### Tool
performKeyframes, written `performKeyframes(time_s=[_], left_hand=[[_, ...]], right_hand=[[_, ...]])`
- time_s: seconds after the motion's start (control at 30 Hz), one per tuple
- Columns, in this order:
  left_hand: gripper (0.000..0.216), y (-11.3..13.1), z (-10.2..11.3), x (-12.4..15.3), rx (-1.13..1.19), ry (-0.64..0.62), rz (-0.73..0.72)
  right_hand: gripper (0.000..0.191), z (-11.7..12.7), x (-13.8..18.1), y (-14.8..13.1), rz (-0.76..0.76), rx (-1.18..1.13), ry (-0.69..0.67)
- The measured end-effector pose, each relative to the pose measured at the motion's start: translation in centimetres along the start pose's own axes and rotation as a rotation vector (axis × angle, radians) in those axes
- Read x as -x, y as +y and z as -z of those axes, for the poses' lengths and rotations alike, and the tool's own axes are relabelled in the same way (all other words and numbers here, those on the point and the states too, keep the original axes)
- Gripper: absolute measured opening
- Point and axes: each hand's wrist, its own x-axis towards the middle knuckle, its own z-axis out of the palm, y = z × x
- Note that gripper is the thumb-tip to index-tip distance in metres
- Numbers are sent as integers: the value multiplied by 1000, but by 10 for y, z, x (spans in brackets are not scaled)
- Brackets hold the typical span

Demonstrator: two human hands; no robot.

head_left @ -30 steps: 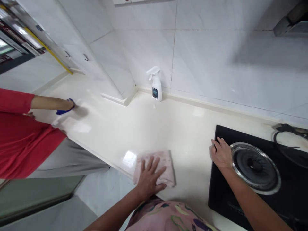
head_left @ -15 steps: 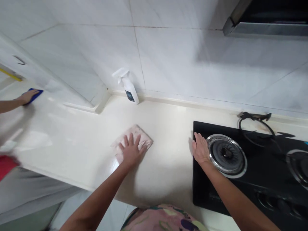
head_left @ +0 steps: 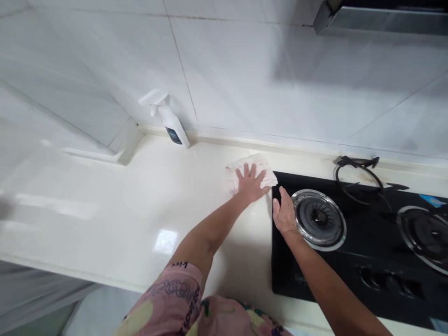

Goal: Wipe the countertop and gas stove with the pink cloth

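Left grip (head_left: 250, 186) splayed on cloth (head_left: 257, 161), right grip (head_left: 285, 214) parted at hob (head_left: 367, 238); near wall (head_left: 238, 84), spray bottle (head_left: 172, 123) and likely pan support (head_left: 345, 161)

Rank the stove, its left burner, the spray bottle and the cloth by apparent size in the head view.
1. Black stove
2. Left burner
3. Spray bottle and pink cloth: too alike to rank, since the left hand covers part of the cloth.

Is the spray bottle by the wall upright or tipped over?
Upright: the spray bottle stands base-down on the counter, trigger head uppermost; its slant in view resembles the wall seam.
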Motion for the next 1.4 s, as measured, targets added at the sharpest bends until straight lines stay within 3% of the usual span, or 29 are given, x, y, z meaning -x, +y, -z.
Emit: performKeyframes(time_s=[0.13,0.43,0.63,0.77,0.9,1.03,1.13,1.27,1.4], left_hand=[[78,21,-18,49,15,-19,-72],[71,46,-68,237,52,127,-134],[65,62,-92,338,40,180,-182],[54,68,-100,385,52,182,-179],[56,75,-107,394,14,195,-117],[78,78,-103,370,17,200,14],[78,67,-94,347,56,199,129],[74,22,-70,329,55,219,308],[72,-58,-32,339,70,207,639]], right_hand=[[61,4,-2,-1,6,-41,38],[60,8,-3,9,60,-90,7],[54,3,-4,16,133,-7,-98],[53,0,1,13,170,142,-193],[57,3,14,4,165,243,-264],[60,9,33,-5,133,300,-320],[61,16,56,-10,145,355,-363],[62,28,95,-11,215,409,-391],[61,37,127,-7,293,394,-376]])
